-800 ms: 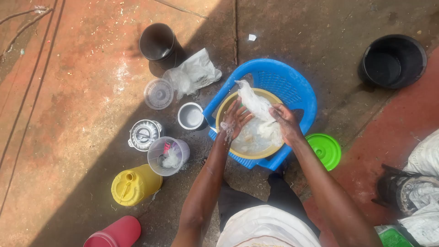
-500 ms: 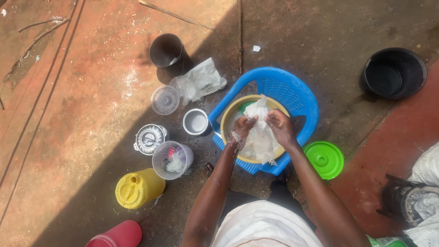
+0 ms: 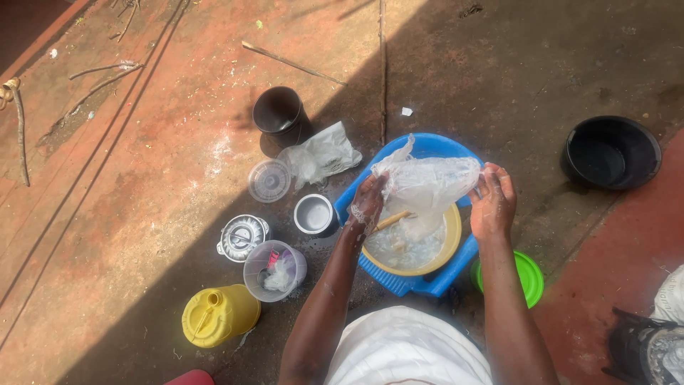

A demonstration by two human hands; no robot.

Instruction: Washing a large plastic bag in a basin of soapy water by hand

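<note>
Your hands stretch a clear, wet plastic bag [image 3: 427, 184] across the middle of the scene, wide and crumpled. To its left on the ground lies a second crumpled clear plastic bag [image 3: 320, 158], whitish, just right of the dark cup. Near left, you have a squat yellow jerrycan [image 3: 219, 314] lying on the floor.

Clear plastic bag [image 3: 427, 184]: wet, crumpled, stretched roughly horizontal between both hands, held above the yellow bowl [image 3: 450, 246]. Bowl is round, holds cloudy water with suds, sits inside the blue basket [image 3: 427, 284] on the ground, near the basket's front edge.
</note>
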